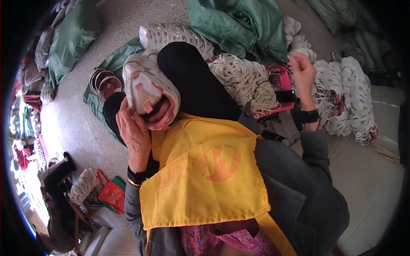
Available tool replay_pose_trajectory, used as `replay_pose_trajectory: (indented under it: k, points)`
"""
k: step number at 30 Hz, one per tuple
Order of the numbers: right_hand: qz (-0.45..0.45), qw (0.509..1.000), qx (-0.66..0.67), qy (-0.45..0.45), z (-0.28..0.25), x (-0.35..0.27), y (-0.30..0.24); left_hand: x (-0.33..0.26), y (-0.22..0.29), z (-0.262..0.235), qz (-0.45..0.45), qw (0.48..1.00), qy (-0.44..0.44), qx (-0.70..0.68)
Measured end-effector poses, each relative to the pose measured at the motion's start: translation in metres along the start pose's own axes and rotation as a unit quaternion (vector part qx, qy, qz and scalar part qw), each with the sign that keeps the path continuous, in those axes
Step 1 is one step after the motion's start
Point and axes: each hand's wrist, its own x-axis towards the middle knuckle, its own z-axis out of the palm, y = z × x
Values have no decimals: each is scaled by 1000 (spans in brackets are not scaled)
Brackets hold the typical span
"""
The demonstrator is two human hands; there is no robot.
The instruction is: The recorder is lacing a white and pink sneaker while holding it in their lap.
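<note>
A white sneaker with pink trim (149,85) rests on my lap between my black-trousered knees, its pink-lined opening toward me. My left hand (131,130) is closed on the sneaker's left side, near the heel opening. My right hand (302,74) is raised at the right, away from the sneaker, its fingers curled toward each other. Whatever lies between those fingertips is too small and blurred to make out. Between my right knee and right hand lies a tangled heap of cream shoelaces (243,77), beside a bright pink tray (276,112).
Bundles of white shoe parts (356,100) lie at the right, with another bundle (177,37) beyond my knees. A green sack (239,23) stands at the far side, another (73,40) at the far left. Open pinkish shoe pieces (104,83) lie left of the sneaker. A yellow apron (205,170) covers my front.
</note>
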Motion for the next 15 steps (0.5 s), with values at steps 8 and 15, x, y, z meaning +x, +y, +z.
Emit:
replay_pose_trajectory:
  k: [8,15]
  points:
    - [37,969,-98,-223,114,-41,140,-3,-7,3,-9,1000,-16,-10]
    - [28,956,-103,-274,180,-47,198,-5,-7,5,-23,999,-14,-20]
